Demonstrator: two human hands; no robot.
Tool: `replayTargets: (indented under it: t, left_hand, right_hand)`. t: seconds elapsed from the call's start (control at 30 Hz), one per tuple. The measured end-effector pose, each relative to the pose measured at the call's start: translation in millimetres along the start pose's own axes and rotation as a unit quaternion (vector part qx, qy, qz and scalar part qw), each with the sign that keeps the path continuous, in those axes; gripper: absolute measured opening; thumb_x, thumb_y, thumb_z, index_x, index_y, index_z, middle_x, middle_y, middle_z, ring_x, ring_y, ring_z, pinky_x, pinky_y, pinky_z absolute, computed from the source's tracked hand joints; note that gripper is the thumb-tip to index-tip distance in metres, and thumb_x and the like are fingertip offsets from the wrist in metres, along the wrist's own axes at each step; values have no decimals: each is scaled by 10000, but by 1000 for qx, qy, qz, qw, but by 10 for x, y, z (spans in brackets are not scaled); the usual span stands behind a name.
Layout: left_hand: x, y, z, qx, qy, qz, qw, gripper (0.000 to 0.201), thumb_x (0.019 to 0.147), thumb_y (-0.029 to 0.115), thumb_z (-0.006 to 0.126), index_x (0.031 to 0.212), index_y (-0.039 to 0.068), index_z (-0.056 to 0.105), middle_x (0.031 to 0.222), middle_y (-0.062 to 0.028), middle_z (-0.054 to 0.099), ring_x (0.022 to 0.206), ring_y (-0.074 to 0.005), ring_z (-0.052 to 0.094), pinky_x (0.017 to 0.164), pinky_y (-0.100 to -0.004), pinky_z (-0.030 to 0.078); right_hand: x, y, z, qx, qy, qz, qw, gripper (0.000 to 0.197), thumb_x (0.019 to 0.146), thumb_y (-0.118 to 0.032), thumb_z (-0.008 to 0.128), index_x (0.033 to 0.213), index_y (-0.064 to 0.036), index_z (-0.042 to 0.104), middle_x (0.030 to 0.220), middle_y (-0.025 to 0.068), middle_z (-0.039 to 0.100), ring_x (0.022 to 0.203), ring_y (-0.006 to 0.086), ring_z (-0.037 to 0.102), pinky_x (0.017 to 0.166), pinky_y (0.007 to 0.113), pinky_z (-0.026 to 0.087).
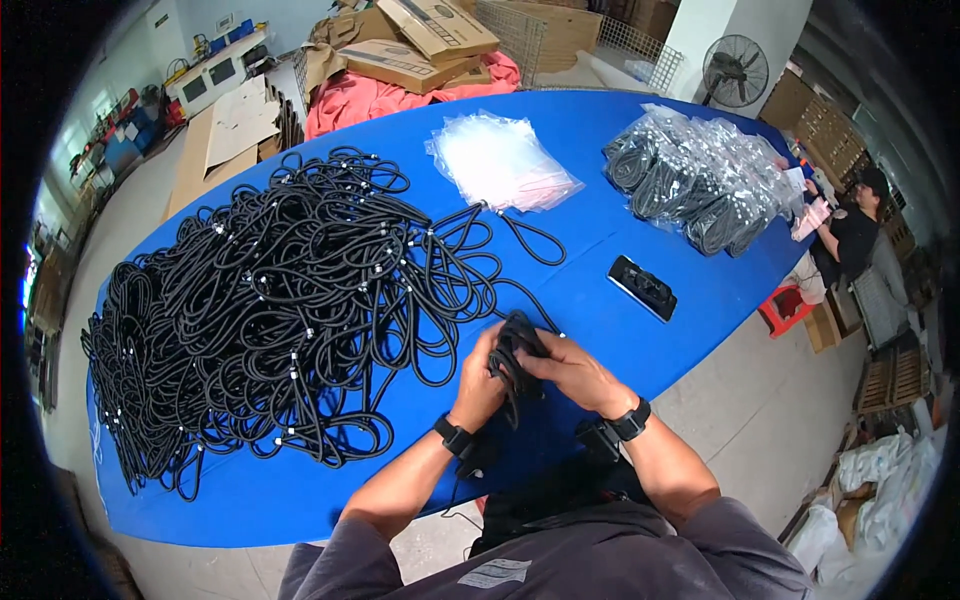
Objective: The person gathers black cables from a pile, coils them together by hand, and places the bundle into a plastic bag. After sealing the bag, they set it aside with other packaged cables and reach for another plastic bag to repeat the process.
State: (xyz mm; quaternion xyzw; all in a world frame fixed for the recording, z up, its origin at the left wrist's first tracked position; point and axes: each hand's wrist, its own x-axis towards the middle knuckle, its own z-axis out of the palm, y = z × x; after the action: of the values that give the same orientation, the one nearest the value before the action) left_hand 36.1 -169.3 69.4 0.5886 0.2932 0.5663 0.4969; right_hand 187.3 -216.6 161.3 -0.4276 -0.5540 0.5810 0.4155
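Near the front edge of the blue table, both my hands are closed around a folded bundle of black cord point(514, 358). My left hand point(482, 378) grips it from the left, fingers wrapped around its side. From the right, my right hand point(582, 378) presses on the bundle with its thumb. Part of the bundle hides behind the fingers. To the left spreads a big tangled heap of black cord loops point(270, 300) with small white and silvery fittings. One stray loop point(535, 243) reaches out from the heap beyond my hands.
A stack of clear plastic bags point(500, 160) lies at the far middle of the blue table point(590, 235). Bagged cords point(700, 180) are piled at the far right, near a seated person point(860, 225). A dark phone point(642, 288) lies right of my hands. Cardboard boxes point(420, 50) stand behind.
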Motion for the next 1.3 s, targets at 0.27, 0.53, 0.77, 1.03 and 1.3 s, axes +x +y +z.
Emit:
replayTargets:
  t: [0.27,0.53,0.77,1.03,1.3]
  left_hand:
    - [-65,-143,-175,-280,-27,-162,946,196,943,125,638,1079,-5,585,899,-51,683,811,-124,656,721,-281,536]
    - [-30,-42,-203,-14,27,-24,999,67,910,54,638,958,11,620,839,-63,685,765,-148,676,689,-274,536]
    - [-72,-321,-503,44,-34,-45,997,98,898,51,661,841,33,583,734,-60,662,679,-123,642,612,-293,506]
    - [-111,-270,-656,4,-30,-53,998,157,921,57,648,803,32,549,686,-44,631,635,-89,570,576,-291,470]
    - [-133,-386,-727,-37,-71,-103,991,106,924,19,628,832,26,575,863,-56,662,767,-125,623,697,-279,518]
  right_hand:
    - [-85,-53,563,-319,155,-158,922,518,941,-236,688,1341,41,511,1109,142,657,1019,227,639,886,383,500]
    - [-23,124,428,-439,152,-219,858,565,892,-185,712,1360,46,496,1080,196,668,896,331,684,774,412,539]
    - [856,322,-299,-456,109,-160,869,391,929,-87,570,1314,-24,569,1080,202,669,911,397,662,807,377,549]
    - [1610,870,-310,-712,15,-61,699,359,840,-33,585,1197,-29,618,1150,182,576,1074,387,567,886,488,496]
    - [1138,508,-422,-753,129,-45,643,182,794,-87,649,926,-20,542,1032,179,578,995,371,577,794,489,478]
